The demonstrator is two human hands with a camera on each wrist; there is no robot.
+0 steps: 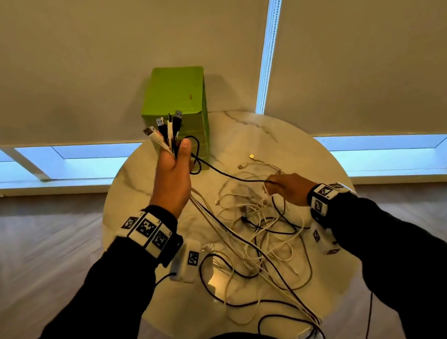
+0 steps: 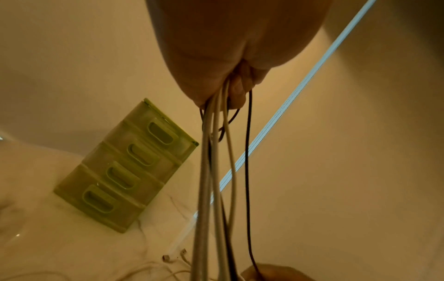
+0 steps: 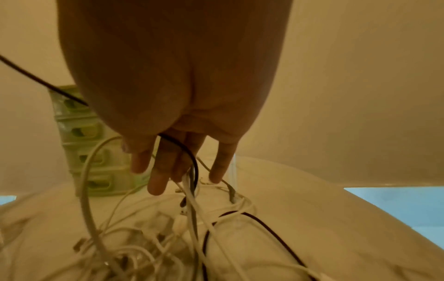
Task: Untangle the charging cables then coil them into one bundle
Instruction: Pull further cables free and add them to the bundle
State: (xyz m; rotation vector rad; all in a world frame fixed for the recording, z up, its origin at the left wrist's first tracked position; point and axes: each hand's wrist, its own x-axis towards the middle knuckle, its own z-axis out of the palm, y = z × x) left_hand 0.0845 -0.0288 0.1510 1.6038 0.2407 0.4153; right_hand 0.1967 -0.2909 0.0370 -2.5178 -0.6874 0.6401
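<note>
At centre frame, fanned above the left hand (image 1: 171,175), a cluster of black and white cable plugs (image 1: 166,130), gripped in a closed fist with their cords trailing down to the tangled cables (image 1: 259,234) heaped on the round marble table (image 1: 294,139) at lower centre. To the right, over the heap, the right hand (image 1: 290,187) with fingers (image 3: 156,182) loosely extended and one black cable (image 1: 229,175) hooked across them, running taut up-left to the fist. Behind, upper centre, a green drawer unit (image 1: 174,94) against drawn blinds (image 1: 370,26).
</note>
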